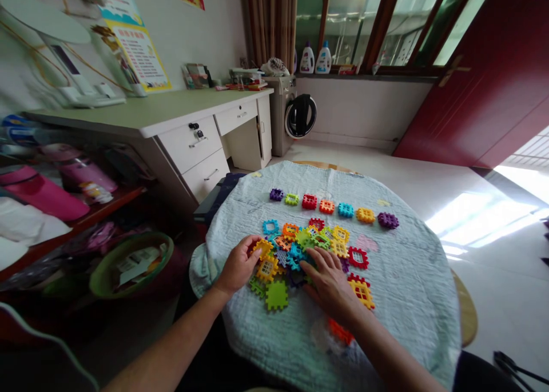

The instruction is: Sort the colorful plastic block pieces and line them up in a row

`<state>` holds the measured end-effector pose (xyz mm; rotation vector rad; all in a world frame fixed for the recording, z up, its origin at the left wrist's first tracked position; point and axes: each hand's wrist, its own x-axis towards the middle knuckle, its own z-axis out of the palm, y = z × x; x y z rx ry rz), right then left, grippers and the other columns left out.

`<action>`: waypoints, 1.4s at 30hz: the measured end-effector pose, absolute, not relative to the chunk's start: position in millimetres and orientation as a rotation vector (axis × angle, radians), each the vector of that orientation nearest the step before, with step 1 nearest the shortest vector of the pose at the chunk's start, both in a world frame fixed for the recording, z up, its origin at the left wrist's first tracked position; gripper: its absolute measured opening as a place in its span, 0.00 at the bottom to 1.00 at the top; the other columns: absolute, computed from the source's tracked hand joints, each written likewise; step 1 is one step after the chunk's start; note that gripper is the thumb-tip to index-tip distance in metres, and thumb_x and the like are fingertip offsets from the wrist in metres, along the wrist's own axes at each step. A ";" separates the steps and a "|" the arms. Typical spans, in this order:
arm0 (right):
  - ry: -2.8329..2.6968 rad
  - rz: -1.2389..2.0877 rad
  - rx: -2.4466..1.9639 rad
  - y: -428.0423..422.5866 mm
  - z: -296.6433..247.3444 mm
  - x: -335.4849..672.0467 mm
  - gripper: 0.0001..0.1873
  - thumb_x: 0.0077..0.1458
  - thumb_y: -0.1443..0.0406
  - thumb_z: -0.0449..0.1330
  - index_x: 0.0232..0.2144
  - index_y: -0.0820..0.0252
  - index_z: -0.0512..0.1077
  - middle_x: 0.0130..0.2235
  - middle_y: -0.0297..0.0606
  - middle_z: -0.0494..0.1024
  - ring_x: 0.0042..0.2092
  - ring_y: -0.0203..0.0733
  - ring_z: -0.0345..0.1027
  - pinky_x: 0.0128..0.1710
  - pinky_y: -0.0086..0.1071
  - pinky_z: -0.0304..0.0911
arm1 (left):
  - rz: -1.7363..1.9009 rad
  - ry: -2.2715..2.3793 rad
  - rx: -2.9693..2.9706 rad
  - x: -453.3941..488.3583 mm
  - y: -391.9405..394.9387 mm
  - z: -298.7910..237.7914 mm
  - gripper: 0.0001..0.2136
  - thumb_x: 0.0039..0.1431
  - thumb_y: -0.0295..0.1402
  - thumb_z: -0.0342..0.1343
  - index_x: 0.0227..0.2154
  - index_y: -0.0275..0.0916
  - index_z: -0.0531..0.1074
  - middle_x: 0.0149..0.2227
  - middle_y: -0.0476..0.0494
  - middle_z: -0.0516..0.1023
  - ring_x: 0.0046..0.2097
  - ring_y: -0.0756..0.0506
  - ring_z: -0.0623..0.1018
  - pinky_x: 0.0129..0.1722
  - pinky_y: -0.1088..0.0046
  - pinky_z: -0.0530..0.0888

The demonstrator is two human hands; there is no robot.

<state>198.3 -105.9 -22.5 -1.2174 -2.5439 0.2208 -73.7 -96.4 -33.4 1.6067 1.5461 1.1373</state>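
A round table under a pale green cloth [398, 289] carries a heap of colourful square plastic building tiles [309, 243]. Behind the heap runs a row of single tiles [326, 206], from purple at the left to purple at the right. My left hand [237, 268] rests at the heap's left edge, its fingers curled round a yellow tile [262, 248]. My right hand [328, 280] lies flat on the heap's near side with the fingers stretched out over the tiles. A green tile [277, 295] lies between the two hands.
A white desk with drawers [193, 140] stands to the left. Lower left, a shelf holds pink items [47, 195] beside a green basin of paper scraps [132, 263]. A washing machine [291, 115] sits by the far wall, a red door [484, 83] at right.
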 end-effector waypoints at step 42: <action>-2.346 0.354 -1.112 -95.8 -17.7 216.7 0.18 0.57 0.67 0.59 0.51 0.54 0.71 0.56 0.46 0.72 0.57 0.52 0.66 0.56 0.53 0.65 | 1.032 2.058 1.976 -92.9 -84.5 -38.0 0.13 0.51 0.34 0.62 0.40 0.39 0.74 0.45 0.39 0.76 0.50 0.36 0.74 0.54 0.52 0.70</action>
